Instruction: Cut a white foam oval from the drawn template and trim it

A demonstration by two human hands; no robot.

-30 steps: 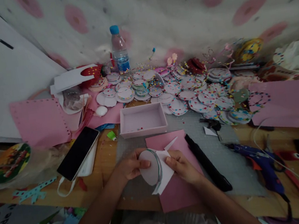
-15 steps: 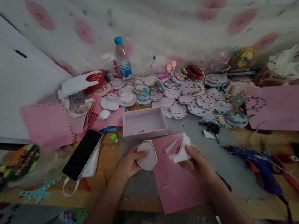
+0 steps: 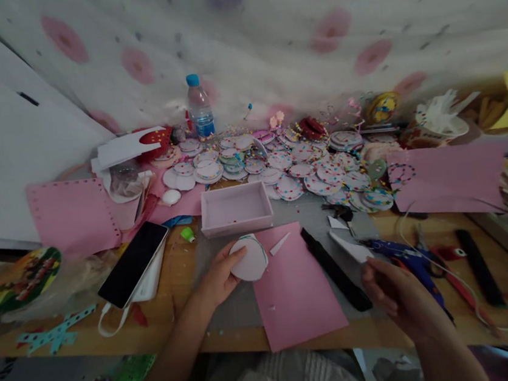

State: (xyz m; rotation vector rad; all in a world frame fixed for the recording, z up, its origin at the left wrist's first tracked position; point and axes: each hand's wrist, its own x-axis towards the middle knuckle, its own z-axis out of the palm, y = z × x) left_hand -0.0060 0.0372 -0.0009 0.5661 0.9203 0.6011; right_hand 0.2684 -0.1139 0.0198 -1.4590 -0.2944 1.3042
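Craft clutter crowds our table; bare grey mat [image 3: 375,284] shows between our hands. Left hand [image 3: 218,277] pinches a white paper disc [image 3: 249,259] above the pink sheet [image 3: 295,287]; right hand [image 3: 397,296] grips a white offcut [image 3: 351,248], well apart.

The round disc [image 3: 249,259] at the left grip [image 3: 218,275] looks like matt white paper. The pink sheet [image 3: 295,293] at its 4 o'clock is matt paper or foam; the bench [image 3: 174,297] is smooth wood, the phone [image 3: 133,263] glossy black.

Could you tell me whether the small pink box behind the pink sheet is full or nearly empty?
Nearly empty. The pink box sits open-topped, its bare floor showing with only a few tiny coloured specks inside.
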